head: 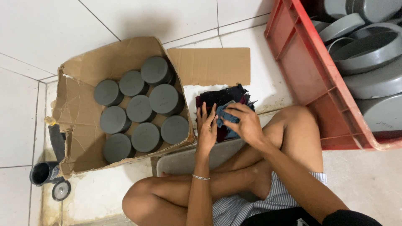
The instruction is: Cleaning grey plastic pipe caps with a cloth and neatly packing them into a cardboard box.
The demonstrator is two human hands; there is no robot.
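I sit on a white tiled floor with my legs crossed. In front of my knees lies a small heap of dark rags [221,97], black, maroon and blue. My right hand [245,122] grips a blue-grey rag [226,114] at the heap's near side. My left hand [207,127] rests beside it with fingers extended, touching the same cloth. A thin bracelet is on my left wrist.
A torn cardboard box [79,121] at my left holds several grey round caps [140,109]. A red plastic crate [312,71] at the right holds large grey pipe fittings [368,50]. A dark open can [42,173] and its lid stand at far left.
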